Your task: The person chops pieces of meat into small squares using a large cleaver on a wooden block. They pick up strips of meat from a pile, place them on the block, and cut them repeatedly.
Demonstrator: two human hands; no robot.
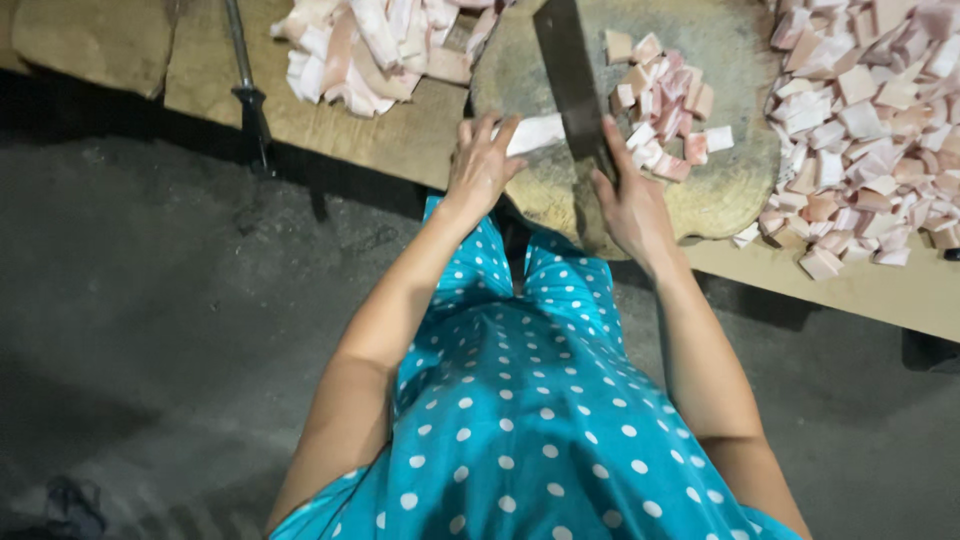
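Note:
On a round wooden chopping block my left hand presses down on a pale strip of fatty meat. My right hand grips the handle of a large dark cleaver, whose blade stands on the strip just right of my left fingers. Several small cut pink-and-white cubes lie on the block to the right of the blade.
A heap of uncut meat strips lies on the wooden table at the upper left, and a big pile of cubes at the right. A dark metal rod rests on the table's left part. Grey concrete floor lies below.

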